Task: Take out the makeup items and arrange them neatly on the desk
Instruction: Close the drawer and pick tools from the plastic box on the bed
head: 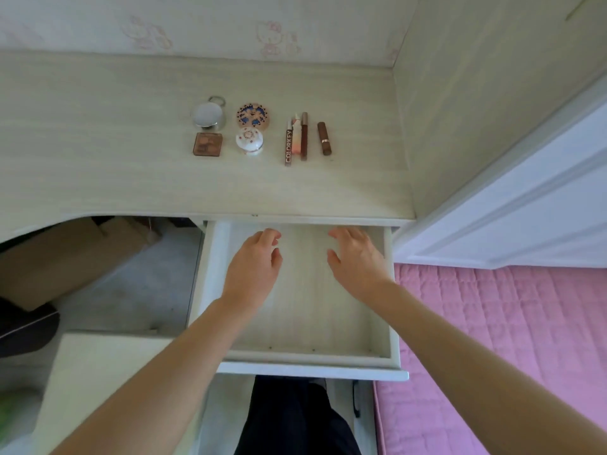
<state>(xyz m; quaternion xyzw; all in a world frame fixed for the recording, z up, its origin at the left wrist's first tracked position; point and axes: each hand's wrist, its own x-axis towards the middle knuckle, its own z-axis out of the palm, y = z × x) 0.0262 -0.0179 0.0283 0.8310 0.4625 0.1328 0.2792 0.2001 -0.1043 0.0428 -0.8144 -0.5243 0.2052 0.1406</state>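
Makeup items lie in rows on the desk (pixel 98 142): a silver jar (pixel 207 115), a round patterned compact (pixel 252 116), a square brown compact (pixel 207 144), a white domed pot (pixel 249 140), three slim tubes side by side (pixel 296 139) and a brown lipstick (pixel 324 138). Below them the white drawer (pixel 210 274) stands pulled out, and its visible floor holds nothing. My left hand (pixel 254 270) and my right hand (pixel 356 261) hover over the drawer's back part, fingers loosely spread, holding nothing.
A pink quilted bed (pixel 509 339) lies to the right, with a white door (pixel 525 208) above it. Cardboard boxes (pixel 75 254) sit under the desk at left. A white stool top (pixel 108 372) is at lower left. A wall panel bounds the desk's right side.
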